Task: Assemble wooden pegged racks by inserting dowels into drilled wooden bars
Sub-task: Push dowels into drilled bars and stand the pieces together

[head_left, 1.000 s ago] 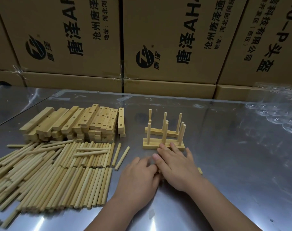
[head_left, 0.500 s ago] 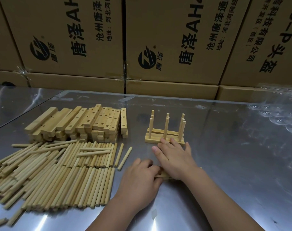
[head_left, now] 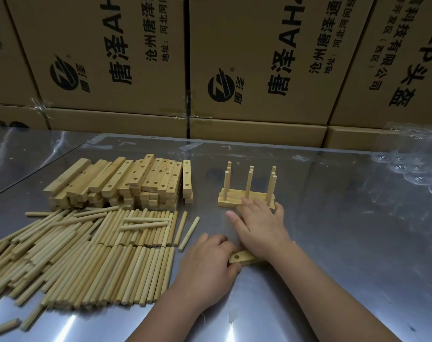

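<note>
Finished pegged racks (head_left: 228,203) stand close together in the middle of the steel table (head_left: 345,243), their dowels upright. My right hand (head_left: 260,224) lies flat with its fingers spread, and the fingertips touch the near rack's base. A loose drilled bar (head_left: 242,256) lies under my right wrist, one hole showing at its left end. My left hand (head_left: 207,264) has curled fingers and grips that left end. The rest of the bar is hidden by my right hand.
A stack of drilled bars (head_left: 126,181) sits at the left, with a wide pile of loose dowels (head_left: 99,255) in front of it. Printed cardboard boxes (head_left: 259,65) wall off the back. Bubble wrap (head_left: 412,166) lies at the far right.
My right hand slid forward and pushed the racks away from me and closer together. The drilled bar under my hands has come into sight.
</note>
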